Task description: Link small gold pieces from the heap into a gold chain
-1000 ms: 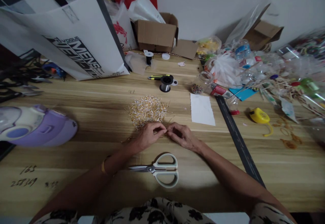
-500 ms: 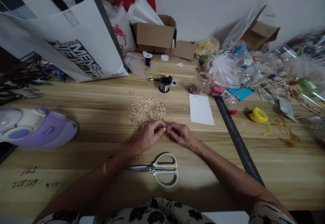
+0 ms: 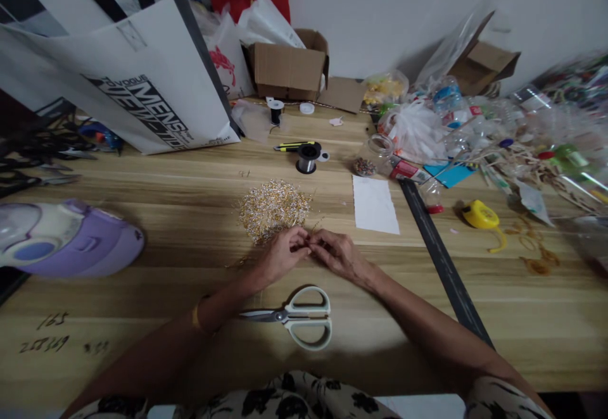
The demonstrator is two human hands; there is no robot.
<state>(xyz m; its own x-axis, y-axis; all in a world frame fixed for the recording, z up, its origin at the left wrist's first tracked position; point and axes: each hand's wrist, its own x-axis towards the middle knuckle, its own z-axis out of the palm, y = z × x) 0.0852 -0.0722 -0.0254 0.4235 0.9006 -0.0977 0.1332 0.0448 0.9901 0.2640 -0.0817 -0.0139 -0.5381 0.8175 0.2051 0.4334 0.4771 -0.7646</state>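
A pile of thin gold and silver beaded strands [image 3: 273, 207] lies on the wooden table just beyond my hands. My left hand [image 3: 285, 251] is pinched, its fingertips at the pile's near edge. Fingertip to fingertip with it, my right hand [image 3: 338, 253] is closed in a pinch too. Something fine and gold shows at the right fingertips, but what lies between the fingers is too small to make out. Closer to my body, scissors [image 3: 308, 318] with pale handles rest flat, their blades pointing left.
A purple and white appliance [image 3: 80, 242] stands at left, below a large paper bag [image 3: 156, 83]. Behind the pile are a wire spool [image 3: 308, 158] and a jar of beads [image 3: 373, 156]. White paper [image 3: 375, 205], a dark ruler-like strip [image 3: 441, 257] and a yellow tape measure [image 3: 481, 214] lie at right.
Both hands stay together near the pile, with only small shifts of the fingers. The left fingers have opened slightly around the meeting point. The whole view has shifted very little.
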